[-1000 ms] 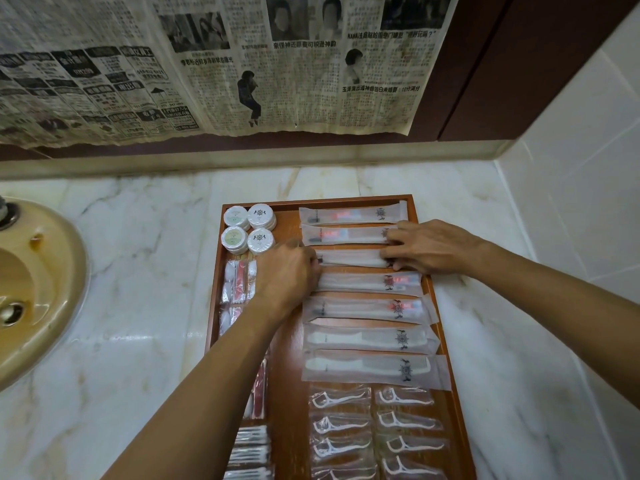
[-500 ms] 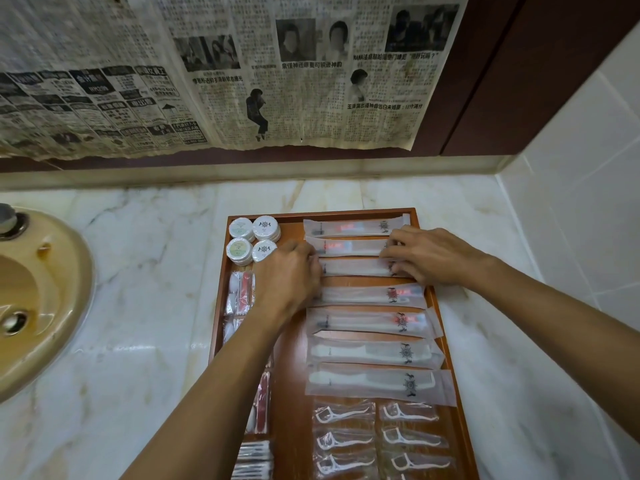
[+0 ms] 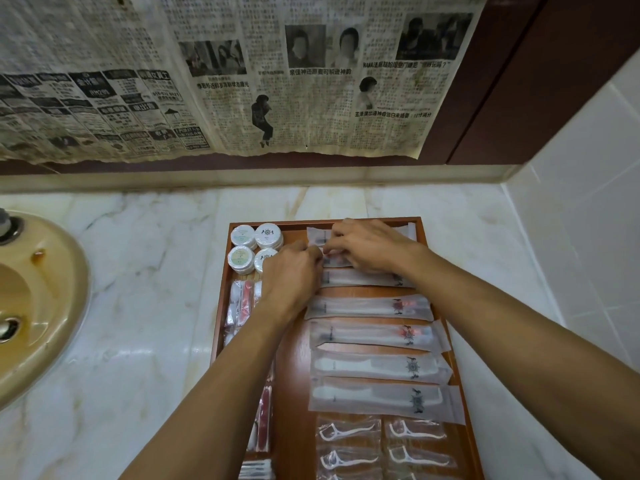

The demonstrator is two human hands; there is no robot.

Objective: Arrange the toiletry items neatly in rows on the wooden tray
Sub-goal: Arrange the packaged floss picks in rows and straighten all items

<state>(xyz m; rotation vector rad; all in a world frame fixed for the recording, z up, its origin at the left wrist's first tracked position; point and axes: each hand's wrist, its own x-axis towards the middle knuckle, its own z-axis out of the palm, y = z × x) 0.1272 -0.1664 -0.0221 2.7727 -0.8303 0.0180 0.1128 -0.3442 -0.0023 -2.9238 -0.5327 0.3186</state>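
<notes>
A wooden tray (image 3: 429,265) lies on the marble counter. Its right column holds long translucent packets in rows: toothbrush packets (image 3: 367,306) and comb packets (image 3: 377,367), with floss-pick packets (image 3: 346,431) nearest me. Round white soap pucks (image 3: 244,235) sit at the far left corner, small red-and-white sachets (image 3: 242,303) below them. My left hand (image 3: 291,277) and my right hand (image 3: 370,245) meet over the second packet (image 3: 334,260) from the top, fingers curled and pinching it. The right hand also covers most of the top packet.
A beige sink basin (image 3: 41,299) takes up the counter's left side. Newspaper (image 3: 242,81) hangs on the dark wall behind. A white tiled wall (image 3: 588,220) rises close on the right. Marble counter (image 3: 149,271) shows between sink and tray.
Both hands have moved up the tray from the third packet to the second one. My right hand slid left to meet the left hand.
</notes>
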